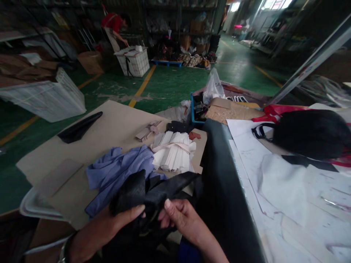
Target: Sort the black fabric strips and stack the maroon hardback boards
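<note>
Two bare hands, mine, are holding a black cloth [161, 195] at 6 o'clock in the view, over the near end of a tan board [115, 124]. My left hand [112, 223] is gripping it, thumb lying along the fabric, most other fingers hiding underneath. My right hand [185, 217] is pinching it, thumb and fingertips pressing together. Reading from my hands: at 11 o'clock, a crumpled blue cloth [120, 162] is lying close by; at 1 o'clock, a banded bundle of white strips [175, 155] is resting; between 10 and 11, farther off, a flat black piece [79, 128] is lying; at 2, a black bag [312, 133] is sitting. Between 11 and 12, a co-worker [112, 25] in red is leaning over a white crate [137, 65].
</note>
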